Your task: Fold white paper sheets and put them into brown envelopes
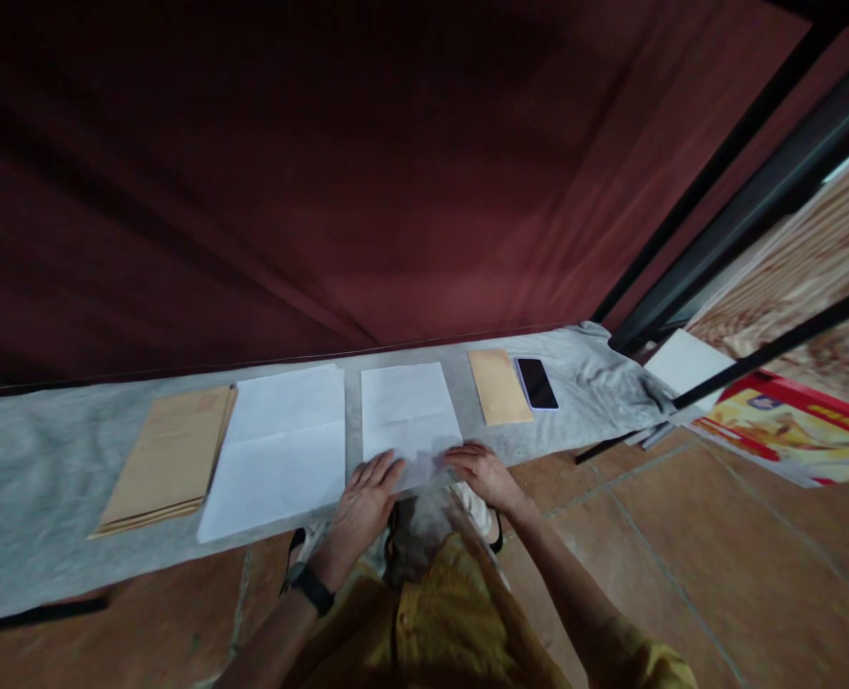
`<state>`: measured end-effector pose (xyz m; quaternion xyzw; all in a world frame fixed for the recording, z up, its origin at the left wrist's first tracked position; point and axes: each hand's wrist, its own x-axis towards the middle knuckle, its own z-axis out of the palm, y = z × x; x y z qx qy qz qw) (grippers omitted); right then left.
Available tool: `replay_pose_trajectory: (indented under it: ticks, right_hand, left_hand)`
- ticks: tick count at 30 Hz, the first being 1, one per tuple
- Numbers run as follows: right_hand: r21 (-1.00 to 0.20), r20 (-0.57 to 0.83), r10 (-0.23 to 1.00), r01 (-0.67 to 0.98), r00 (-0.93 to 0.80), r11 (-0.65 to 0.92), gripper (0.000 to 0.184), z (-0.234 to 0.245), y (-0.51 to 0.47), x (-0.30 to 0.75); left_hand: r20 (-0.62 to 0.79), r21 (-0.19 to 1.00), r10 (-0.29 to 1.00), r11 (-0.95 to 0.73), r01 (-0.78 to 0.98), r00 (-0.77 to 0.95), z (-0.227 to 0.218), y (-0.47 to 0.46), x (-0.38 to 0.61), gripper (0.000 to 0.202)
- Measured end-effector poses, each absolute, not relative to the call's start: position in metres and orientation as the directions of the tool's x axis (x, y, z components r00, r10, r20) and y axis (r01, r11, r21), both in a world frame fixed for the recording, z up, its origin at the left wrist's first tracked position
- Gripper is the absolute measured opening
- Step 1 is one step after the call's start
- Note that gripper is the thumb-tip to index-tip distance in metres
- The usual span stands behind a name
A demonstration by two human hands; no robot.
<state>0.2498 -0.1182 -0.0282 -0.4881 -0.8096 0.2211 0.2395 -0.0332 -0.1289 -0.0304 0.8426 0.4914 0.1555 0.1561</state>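
Head view: creased sheet [406,402] left of the small envelope [500,388].
I see the left hand [370,493] nearly flat, the right hand [482,471] half-curled, both at the sheet's near edge; whether either pinches it, I can't tell. Right of the envelope: phone [537,383], then poster [790,431], lettering unreadable.

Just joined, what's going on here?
The person's left hand and right hand are at the near corners of a creased white sheet on grey cloth; whether they grip it isn't clear. To the left lie more white paper and stacked brown envelopes; to the right, a tan envelope and a phone.
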Motion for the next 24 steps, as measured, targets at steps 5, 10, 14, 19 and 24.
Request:
replay_pose_trajectory:
  ticks: [5, 10, 14, 19, 24]
  right_hand:
    - [-0.692, 0.15, 0.898, 0.605, -0.414, 0.394, 0.024, -0.031, -0.119, 0.258]
    - [-0.636, 0.176, 0.891, 0.643, -0.419, 0.428, 0.042, -0.041, -0.114, 0.267]
    - [-0.65, 0.194, 0.903, 0.639, -0.383, 0.411, 0.033, -0.041, -0.105, 0.271]
    - [-0.754, 0.124, 0.952, 0.597, -0.281, 0.274, 0.022, -0.033, -0.095, 0.272]
    - [-0.81, 0.054, 0.984, 0.568, -0.17, 0.143, 0.033, -0.029, -0.086, 0.269]
  left_hand:
    - [0.03, 0.56, 0.861, -0.435, 0.705, 0.508, -0.019, -0.117, -0.048, 0.044]
    - [-0.011, 0.826, 0.899, -0.239, 0.511, 0.438, -0.011, -0.11, -0.056, 0.021]
    - [-0.055, 0.834, 0.883, -0.216, 0.508, 0.466, -0.008, -0.101, -0.061, 0.036]
    - [-0.049, 0.861, 0.848, -0.232, 0.453, 0.527, -0.003, -0.085, -0.07, 0.039]
    - [-0.13, 0.925, 0.943, 0.003, 0.379, 0.308, -0.008, -0.07, -0.072, 0.024]
